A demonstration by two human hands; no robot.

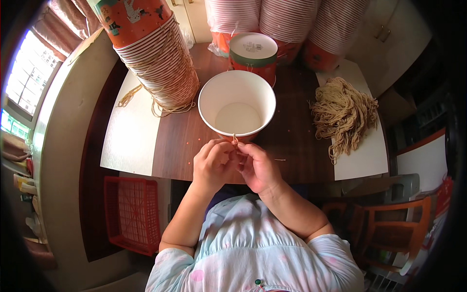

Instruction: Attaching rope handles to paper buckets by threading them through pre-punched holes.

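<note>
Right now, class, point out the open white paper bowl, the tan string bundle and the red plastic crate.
open white paper bowl (pixel 237 117), head view, inner base.
tan string bundle (pixel 344 113), head view, middle.
red plastic crate (pixel 132 214), head view, mesh floor.

A tilted stack of orange paper bowls (pixel 155 58), wound with tan string, leans at the far left of the wooden table (pixel 175 146). An upturned bowl (pixel 253 51) stands far centre, before bagged stacks (pixel 287 24). A bundle of tan strings (pixel 343 114) lies at the right, and a red plastic crate (pixel 131 214) sits on the floor, near left.
</note>
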